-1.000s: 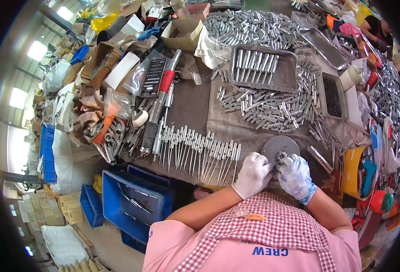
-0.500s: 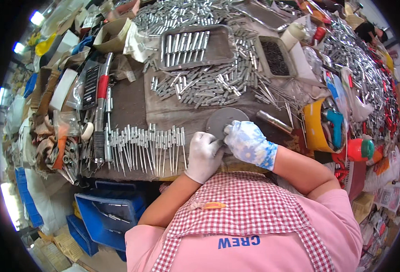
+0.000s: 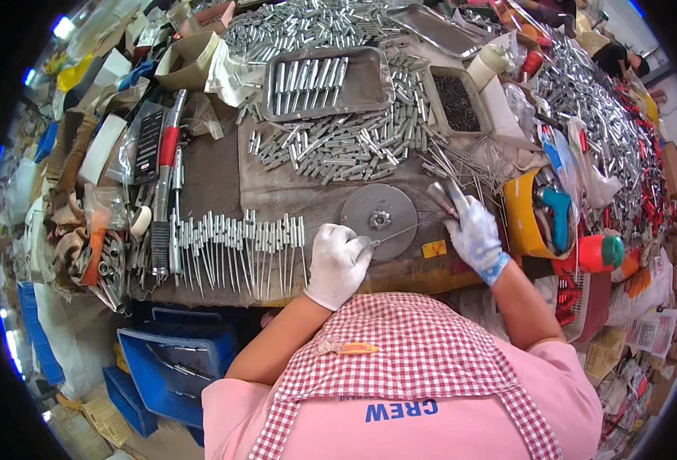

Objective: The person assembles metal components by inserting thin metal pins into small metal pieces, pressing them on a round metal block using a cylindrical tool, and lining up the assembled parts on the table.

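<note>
Centre frame on the worktop (image 3: 292, 192): left hand (image 3: 338, 261) pinches a thin rod (image 3: 400, 232) across the grey disc (image 3: 379, 221), right hand (image 3: 472, 230) clamped on a metal tube (image 3: 439, 195); best keep rod level, tube aligned.

Bright, sharp centre; fisheye-bent dark rim

A thin metal rod (image 3: 401, 231) lies slanted across the lower edge of a round grey metal disc (image 3: 379, 221), which rests flat on the workbench. A short silver tube (image 3: 440, 196) tilts upright just right of the disc.
</note>
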The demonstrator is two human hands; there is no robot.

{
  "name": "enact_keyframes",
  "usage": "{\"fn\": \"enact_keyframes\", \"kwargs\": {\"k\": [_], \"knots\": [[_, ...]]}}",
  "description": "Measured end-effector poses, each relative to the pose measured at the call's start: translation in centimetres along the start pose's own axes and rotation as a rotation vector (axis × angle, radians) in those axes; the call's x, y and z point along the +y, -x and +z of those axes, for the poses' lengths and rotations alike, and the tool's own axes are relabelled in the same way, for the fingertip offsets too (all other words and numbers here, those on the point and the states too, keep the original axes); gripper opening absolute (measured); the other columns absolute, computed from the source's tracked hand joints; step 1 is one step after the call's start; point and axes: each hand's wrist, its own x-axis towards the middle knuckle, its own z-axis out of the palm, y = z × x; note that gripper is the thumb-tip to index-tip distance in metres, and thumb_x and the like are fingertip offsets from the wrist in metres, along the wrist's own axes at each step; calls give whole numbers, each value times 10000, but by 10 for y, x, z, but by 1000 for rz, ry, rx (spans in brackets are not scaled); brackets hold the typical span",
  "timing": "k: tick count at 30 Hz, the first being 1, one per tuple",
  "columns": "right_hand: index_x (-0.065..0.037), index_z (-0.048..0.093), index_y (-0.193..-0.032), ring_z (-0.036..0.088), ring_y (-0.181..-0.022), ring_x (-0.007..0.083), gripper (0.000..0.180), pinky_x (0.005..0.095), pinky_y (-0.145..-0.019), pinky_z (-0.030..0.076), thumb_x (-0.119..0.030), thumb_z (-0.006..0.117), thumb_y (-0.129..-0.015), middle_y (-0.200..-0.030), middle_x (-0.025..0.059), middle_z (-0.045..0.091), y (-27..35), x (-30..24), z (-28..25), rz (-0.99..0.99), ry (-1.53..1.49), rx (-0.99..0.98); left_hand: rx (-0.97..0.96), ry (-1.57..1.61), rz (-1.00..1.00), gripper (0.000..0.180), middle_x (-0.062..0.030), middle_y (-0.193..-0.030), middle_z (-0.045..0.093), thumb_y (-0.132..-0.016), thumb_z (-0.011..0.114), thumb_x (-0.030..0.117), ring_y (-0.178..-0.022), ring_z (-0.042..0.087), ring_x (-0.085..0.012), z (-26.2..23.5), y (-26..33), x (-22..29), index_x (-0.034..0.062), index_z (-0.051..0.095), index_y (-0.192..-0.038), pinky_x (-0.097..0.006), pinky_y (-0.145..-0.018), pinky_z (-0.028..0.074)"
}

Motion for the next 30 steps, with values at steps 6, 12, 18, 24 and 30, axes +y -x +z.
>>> {"fn": "enact_keyframes", "kwargs": {"k": [6,12,18,24,30], "knots": [[-100,363,-1507,667,-882,403,768,473,-799,544,-157,689,-814,-1080,226,646,33,-60,-6,-180,-438,-143,3,31,25,104,-69,-782,578,-732,763,82,-817,551,-290,-1,-7,2,62,721,-825,-414,-719,469],[-34,470,-1433,679,-734,352,707,440,-693,564,-185,719,-789,-903,177,676,27,-63,-23,-294,-654,146,-37,26,-2,134,-78,-829,604,-732,761,74,-851,558,-286,-4,-9,2,54,735,-862,-401,-762,480],[-98,480,-1449,684,-734,349,713,430,-664,563,-183,732,-788,-867,168,680,40,-60,-5,-205,-432,3,-83,-6,-1,157,-85,-839,603,-738,761,73,-866,557,-289,-6,-1,3,49,738,-891,-393,-761,478],[-151,525,-1425,705,-833,357,640,427,-741,574,-168,727,-818,-949,198,699,32,-61,-1,-26,-236,-353,-45,8,38,147,-83,-834,595,-748,754,73,-852,553,-292,0,-8,0,49,732,-891,-397,-755,476],[-138,587,-1364,684,-847,368,589,421,-748,553,-161,732,-794,-959,165,690,32,-11,-6,115,-315,137,-266,-273,40,121,-73,-918,603,-721,709,44,-999,537,-314,-38,-14,-13,101,696,-826,-441,-885,441]]}}
